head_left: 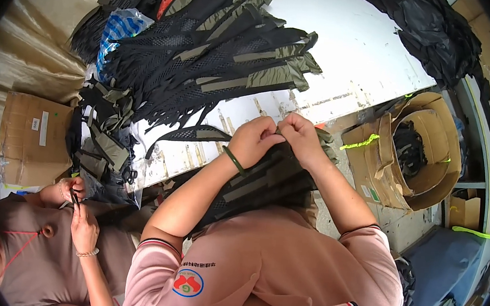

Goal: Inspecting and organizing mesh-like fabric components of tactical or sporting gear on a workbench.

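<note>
My left hand (254, 140) and my right hand (300, 136) meet at the top edge of a black mesh and olive fabric piece (260, 181) that hangs down over my lap. Both hands pinch the fabric between thumb and fingers, close together. A dark green bangle (233, 159) circles my left wrist. Just beyond my hands, a large fanned pile of similar mesh and olive strap pieces (219, 55) lies on the white table (357, 51).
A co-worker sits at the lower left, their hands (75, 204) busy with a dark piece. A heap of black fabric (437, 30) lies at the table's far right. An open cardboard box (418, 153) with black straps stands on the right, another cardboard box (31, 136) on the left.
</note>
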Motion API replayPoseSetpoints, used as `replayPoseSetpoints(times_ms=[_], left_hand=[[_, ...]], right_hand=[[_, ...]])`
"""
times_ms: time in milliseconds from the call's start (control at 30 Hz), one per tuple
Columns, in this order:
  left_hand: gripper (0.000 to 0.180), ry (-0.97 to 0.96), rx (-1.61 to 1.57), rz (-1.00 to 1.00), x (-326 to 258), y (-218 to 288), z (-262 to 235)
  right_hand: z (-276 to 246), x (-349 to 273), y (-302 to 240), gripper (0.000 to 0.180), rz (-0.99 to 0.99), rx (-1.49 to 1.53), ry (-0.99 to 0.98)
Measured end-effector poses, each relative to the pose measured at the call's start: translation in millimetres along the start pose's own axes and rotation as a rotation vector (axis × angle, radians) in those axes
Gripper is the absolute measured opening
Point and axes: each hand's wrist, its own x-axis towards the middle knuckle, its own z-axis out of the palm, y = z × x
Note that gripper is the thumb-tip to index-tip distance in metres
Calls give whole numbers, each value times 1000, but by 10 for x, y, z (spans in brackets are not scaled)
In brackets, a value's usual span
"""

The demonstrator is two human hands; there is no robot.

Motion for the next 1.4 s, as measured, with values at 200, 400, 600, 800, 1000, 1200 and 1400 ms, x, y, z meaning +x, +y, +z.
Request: replayPoseSetpoints(times_ms=[200,400,600,800,1000,1200,1400], left_hand=[[11,18,-549,-131,58,8,-211],[14,76,-382,48,65,16,-331],[17,-56,-492,-55,39,257,-337],[24,-105,-357,-372,49,102,-217],[33,-84,-491,-501,69,102,-219],[30,-328,-417,-336,-181,112,-339],[33,-524,222,-358,-785,-57,-745]], right_hand=[[-224,-56,-132,13,151,279,-189],[-87,-125,-138,20,200,530,-479],[-8,-176,-220,9,-38,-354,-72],[-91,-18,-220,13,-223,-230,122],[-5,-143,-429,14,-148,-508,-139],[-288,-92,-502,7,7,89,-111],[-1129,-171,-502,8,122,-544,-144]])
